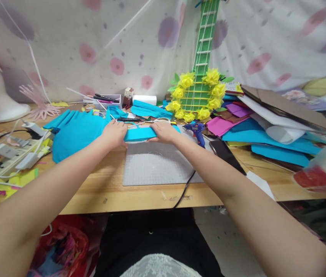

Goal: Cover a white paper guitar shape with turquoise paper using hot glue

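Mat [151, 165] inside table edge [139, 206]; fingers [157, 131] hold blue strip [139, 134].

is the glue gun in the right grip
No, the right grip holds one end of the blue strip, while the glue gun lies apart to its right.

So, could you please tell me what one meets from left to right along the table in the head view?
Power strip, blue dome, left hand, blue strip, right hand, glue gun, phone.

The mat [151, 167] permits access over its front left corner; the blue strip [139, 134] obstructs its far edge, the cable [186, 187] its front right.
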Motion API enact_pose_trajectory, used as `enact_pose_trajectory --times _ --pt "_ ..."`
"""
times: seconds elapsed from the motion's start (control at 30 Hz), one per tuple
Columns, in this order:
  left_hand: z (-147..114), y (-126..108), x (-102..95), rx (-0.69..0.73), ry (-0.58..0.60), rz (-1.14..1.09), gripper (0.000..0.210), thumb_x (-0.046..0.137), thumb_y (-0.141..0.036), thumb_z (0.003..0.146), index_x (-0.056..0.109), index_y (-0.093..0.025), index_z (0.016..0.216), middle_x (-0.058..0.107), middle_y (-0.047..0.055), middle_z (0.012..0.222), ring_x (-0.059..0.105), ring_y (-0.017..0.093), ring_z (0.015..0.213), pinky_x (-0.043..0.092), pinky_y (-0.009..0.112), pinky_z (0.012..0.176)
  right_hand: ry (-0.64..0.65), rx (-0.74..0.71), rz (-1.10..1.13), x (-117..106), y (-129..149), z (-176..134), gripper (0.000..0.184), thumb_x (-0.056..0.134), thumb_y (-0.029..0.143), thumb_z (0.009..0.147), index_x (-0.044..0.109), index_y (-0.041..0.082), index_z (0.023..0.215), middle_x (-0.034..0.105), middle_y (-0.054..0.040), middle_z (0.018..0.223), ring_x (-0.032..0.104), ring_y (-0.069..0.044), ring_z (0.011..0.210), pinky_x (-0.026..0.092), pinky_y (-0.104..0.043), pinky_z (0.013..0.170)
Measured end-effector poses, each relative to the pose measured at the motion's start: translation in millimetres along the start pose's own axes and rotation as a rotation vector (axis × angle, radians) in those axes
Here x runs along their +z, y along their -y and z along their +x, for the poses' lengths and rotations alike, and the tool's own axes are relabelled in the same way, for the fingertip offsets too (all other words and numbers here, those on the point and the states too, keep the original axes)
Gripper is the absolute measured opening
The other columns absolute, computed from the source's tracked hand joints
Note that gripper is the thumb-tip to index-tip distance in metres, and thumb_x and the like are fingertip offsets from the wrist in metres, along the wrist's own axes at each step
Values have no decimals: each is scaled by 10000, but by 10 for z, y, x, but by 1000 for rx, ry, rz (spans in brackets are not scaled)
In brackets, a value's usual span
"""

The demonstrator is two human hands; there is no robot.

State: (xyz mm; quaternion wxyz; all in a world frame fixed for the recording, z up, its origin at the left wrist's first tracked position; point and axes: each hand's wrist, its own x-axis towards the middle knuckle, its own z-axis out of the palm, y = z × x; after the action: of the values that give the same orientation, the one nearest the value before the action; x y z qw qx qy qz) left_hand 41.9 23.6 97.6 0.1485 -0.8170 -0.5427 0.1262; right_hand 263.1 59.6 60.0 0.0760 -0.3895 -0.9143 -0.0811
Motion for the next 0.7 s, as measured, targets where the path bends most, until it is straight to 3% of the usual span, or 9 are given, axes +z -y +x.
enact_pose_trajectory --times 0.13,0.33,0.47,0.6,0.7 --pt "11 5 44 -3 -11 21 742 731 -491 628 512 -95 1215 608 182 1146 532 335 1127 183 474 1083 -6 -23 -10 5 -8 22 685 534 659 770 518 89 1149 607 -199 1148 563 -307 1077 399 -383 870" --pt "61 3 110 -20 -12 -106 812 769 -503 555 513 -122 1223 590 183 1184 498 342 1163 240 439 1069 -2 -33 16 83 -102 34 728 548 679 743 522 93 1175 613 -189 1141 555 -296 1084 391 -384 895" --pt "89 -160 54 -95 5 -168 817 751 -533 560 507 -136 1231 571 170 1226 492 332 1177 337 405 1008 34 -58 58 67 -277 94 696 634 591 739 514 130 1246 571 -172 1250 522 -285 1139 369 -390 952" --pt "159 -384 -60 -237 67 -174 836 743 -551 569 518 -75 1218 582 226 1195 546 348 1110 428 390 908 105 1 68 29 -417 210 704 695 512 719 497 192 1315 525 -139 1328 391 -334 1278 268 -484 1050" --pt "223 -441 -116 -300 140 -184 854 737 -563 580 514 -63 1235 568 244 1221 547 360 1120 448 388 889 65 129 61 43 -428 255 801 720 466 701 408 206 1392 413 -153 1428 242 -388 1359 173 -591 1067"
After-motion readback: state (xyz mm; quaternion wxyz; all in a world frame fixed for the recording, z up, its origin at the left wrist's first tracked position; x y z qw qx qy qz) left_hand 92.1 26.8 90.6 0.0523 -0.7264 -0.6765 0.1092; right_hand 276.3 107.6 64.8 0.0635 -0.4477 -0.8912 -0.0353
